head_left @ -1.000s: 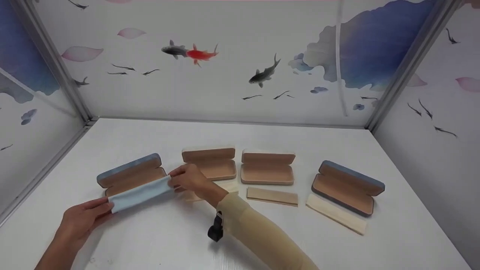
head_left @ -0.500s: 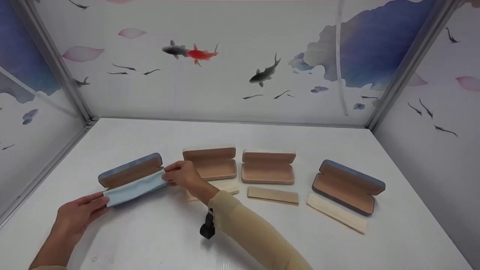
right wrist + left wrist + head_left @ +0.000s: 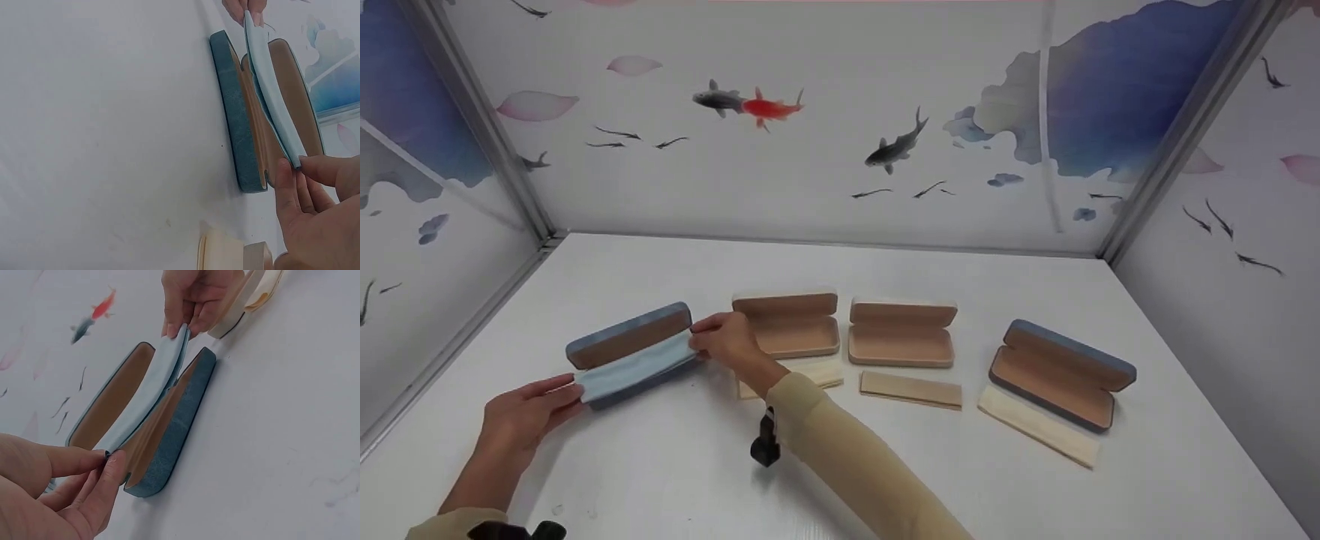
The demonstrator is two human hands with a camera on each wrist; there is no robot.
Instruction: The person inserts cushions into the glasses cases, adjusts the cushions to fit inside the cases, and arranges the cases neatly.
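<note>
A folded light blue cloth is stretched lengthwise between my two hands. My left hand pinches its left end between thumb and fingers, and my right hand pinches the other end. Directly beneath the cloth lies an open blue glasses case with a tan lining. In the left wrist view, the cloth sags slightly over the opening, between the raised lid and the base of the case. From the right wrist, the cloth shows its folded layers along one edge.
Two cream cases stand open in the middle, a folded cloth before each, one cream and one beige. Another blue case stands open at right, a cream cloth in front. Printed panels wall the white table.
Both hands have carried the blue cloth away from me, until it covers the base of the left blue case. The other cases and cloths stay put; the head view has shifted slightly.
</note>
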